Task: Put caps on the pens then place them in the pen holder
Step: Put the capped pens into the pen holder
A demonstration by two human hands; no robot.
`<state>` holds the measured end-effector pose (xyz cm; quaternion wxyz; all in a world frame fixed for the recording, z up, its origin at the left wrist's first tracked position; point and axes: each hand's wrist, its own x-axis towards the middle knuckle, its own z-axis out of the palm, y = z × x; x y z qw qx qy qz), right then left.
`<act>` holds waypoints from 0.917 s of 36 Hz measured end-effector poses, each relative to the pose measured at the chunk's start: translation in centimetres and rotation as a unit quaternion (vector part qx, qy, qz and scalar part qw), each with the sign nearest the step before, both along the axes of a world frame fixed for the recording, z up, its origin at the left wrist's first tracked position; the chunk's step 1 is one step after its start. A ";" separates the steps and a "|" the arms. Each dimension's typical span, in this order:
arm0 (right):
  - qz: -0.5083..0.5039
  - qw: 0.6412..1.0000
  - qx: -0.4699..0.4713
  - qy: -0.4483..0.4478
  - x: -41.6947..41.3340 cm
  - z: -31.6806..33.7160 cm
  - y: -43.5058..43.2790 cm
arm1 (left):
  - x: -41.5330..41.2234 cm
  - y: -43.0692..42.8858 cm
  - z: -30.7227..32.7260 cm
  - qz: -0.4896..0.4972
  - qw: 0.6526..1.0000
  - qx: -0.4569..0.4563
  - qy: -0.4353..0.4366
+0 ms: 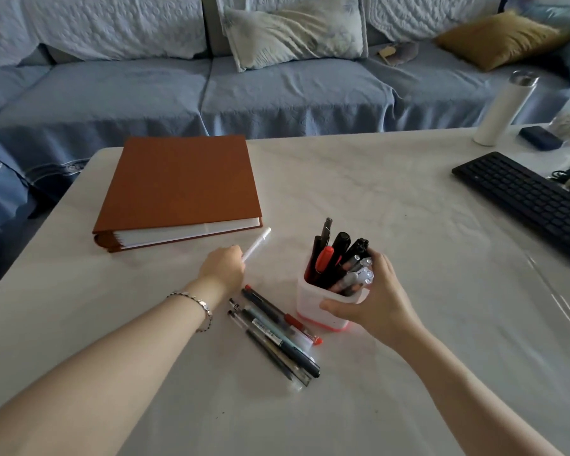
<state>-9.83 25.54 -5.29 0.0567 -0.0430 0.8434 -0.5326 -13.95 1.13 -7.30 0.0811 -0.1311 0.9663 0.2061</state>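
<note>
A: State of the left hand (224, 266)?

B: Clenched round a white pen (256, 244), at its near end. Long part of the barrel sticking out past the fingers, tilted up and away, toward the near corner of a brown album (181, 185). Far end close to the album's page edge, not touching as far as visible. Capped or not, impossible to tell.

A: And the right hand (372, 301)?

B: Grasping the pen holder (310, 304), a white cup with a red base, upright on the pale marble-patterned table (392, 209). Thumb pressed on the near wall, other fingers wrapped round the far side and up against the pens in the holder (341, 248). Black, red and clear-bodied ones there, packed close, leaning a little.

A: Any more outside the holder?

B: Yes, a loose bunch of pens (277, 334), flat on the table, just left of the holder and just beside the left wrist. Laid side by side, almost parallel. Among them one red-ended, close to the holder's base.

A: White pen relative to the holder?

B: To its left and a little farther away, apart from it, held above the table in the left grip.

A: Around all that?

B: Silver bracelet (204, 306) on the left wrist. Black keyboard (524, 199) at the right edge, white bottle (502, 113) behind it, blue sofa (129, 93) beyond the table.
</note>
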 end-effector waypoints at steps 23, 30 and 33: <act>0.001 1.000 0.016 0.002 -0.2 0.0 0.0 | 4.5 7.9 8.1 -0.156 0.894 0.298 0.297; -0.001 1.000 0.009 -0.005 -0.3 -0.5 0.0 | 5.3 7.1 6.1 -0.221 0.900 0.135 0.350; 0.000 1.000 0.014 -0.010 -0.3 -0.5 0.0 | 6.3 6.1 5.5 -0.264 0.886 0.131 0.359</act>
